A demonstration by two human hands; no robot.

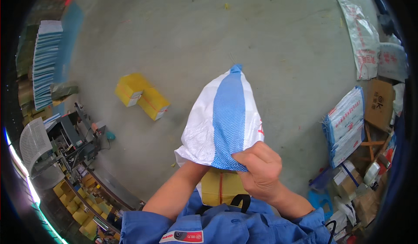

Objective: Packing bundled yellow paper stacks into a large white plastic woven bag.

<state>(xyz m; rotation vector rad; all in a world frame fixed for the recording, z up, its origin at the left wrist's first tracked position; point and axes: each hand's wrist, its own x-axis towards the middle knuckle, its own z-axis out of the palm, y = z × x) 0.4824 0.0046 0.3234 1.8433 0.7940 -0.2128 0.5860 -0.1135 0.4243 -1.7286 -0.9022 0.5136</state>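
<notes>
A white woven sack [198, 130] with a broad blue stripe hangs out in front of me, its tied-looking tip pointing away and its mouth toward my body. My right hand [261, 167] is closed on the sack's near edge, thumb and fingers pinching the blue-striped cloth. On the other side, my left forearm [178, 189] runs into the mouth of the sack, so my left hand and its fingers are hidden. Close against my body, below the sack, is a yellow package [224, 187] with a reddish band across it.
Two yellow packages [150, 102] lie on the grey floor [287, 39] ahead to the left. A grey machine [72, 135] stands at left, near a stack of folded blue-and-white sacks [47, 65]. At right are a bundle of folded sacks [346, 126] and a cardboard box [379, 104].
</notes>
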